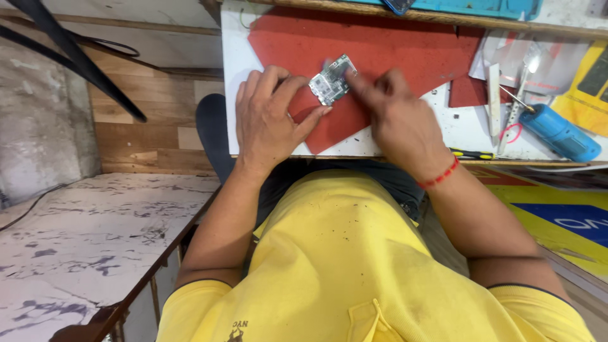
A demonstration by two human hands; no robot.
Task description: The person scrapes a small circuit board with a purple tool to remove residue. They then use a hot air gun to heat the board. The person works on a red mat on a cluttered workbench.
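**Bench entry: circuit board held between two hands**

I list what I see from the head camera:

- Circuit board (332,80): small, green and silver, lying tilted on the red mat (405,47) near the middle of the white worktop (235,76). It looks bare, out of any casing, and I see no tool applied to it
- Left hand (269,117): spread flat beside the board, thumb and fingertips pinching its near-left edge
- Right hand (396,117): fingers bunched, the forefinger pressing on the board's right edge; I cannot tell whether anything small is pinched there
- The two hands are close together, both on the board, nearly touching
- Blue tool (560,133): thick and round, lying well apart at the right, untouched
- Tweezers (522,82) and a white strip (494,95): lying side by side near the blue tool, unused
- Screwdriver (472,154): at the worktop's front edge, beside the right wrist

Progress, as I judge it: board is out and steadied; tool work on it not yet begun
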